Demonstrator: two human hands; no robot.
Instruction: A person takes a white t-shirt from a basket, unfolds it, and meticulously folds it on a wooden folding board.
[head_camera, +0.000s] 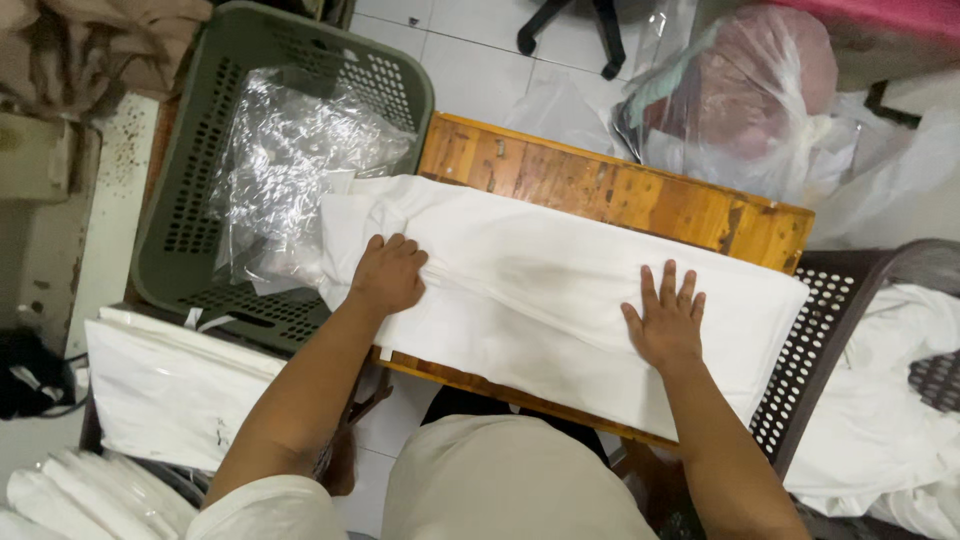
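A white cloth (540, 290) lies folded lengthwise across a small wooden table (620, 195). My left hand (388, 274) rests on the cloth's left part, fingers curled over a fold line. Further right, my right hand (665, 320) presses flat on the cloth with fingers spread. Neither hand grips anything; both lie on top of the fabric.
A green plastic basket (190, 190) holding crumpled clear plastic bags (290, 150) stands to the left. Bagged white folded cloths (170, 385) are stacked at lower left. A dark basket (830, 330) with white cloth (880, 400) sits right. Plastic bags (750, 90) lie beyond the table.
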